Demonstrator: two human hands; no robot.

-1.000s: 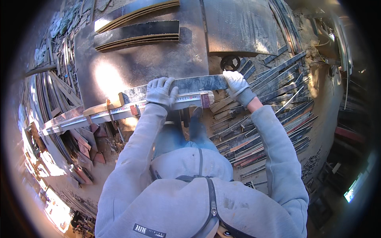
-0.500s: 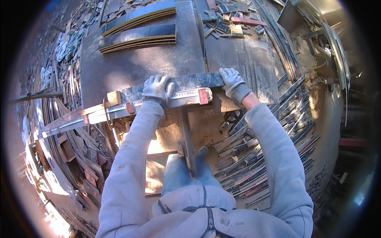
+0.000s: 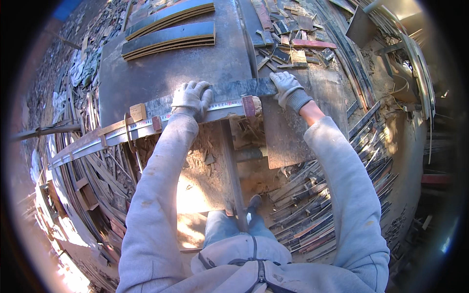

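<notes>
A long dark-faced board strip [image 3: 240,89] lies crosswise in front of me, along a pale measuring scale [image 3: 227,104] fixed to a wooden rail. My left hand [image 3: 191,99], in a light glove, lies over the strip and the scale. Its fingers bend over the strip's far side, with the thumb set apart. My right hand [image 3: 288,91], gloved as well, grips the strip's right end, fingers on top; its underside is hidden. Between my hands a reddish block [image 3: 249,106] sits at the scale's right end. A small wooden block [image 3: 138,112] rests on the rail left of my left hand.
Two stacks of dark-faced strips [image 3: 168,41] lie on the broad table panel [image 3: 146,80]. Offcuts [image 3: 298,44] are heaped at the back right. A brown panel [image 3: 288,146] juts toward me below my right hand. Long scrap strips [image 3: 317,210] cover the ground on the right.
Both hands stay on the strip and sit slightly higher in view. The brown panel below my right hand now reaches further toward me. My view has shifted a little.
</notes>
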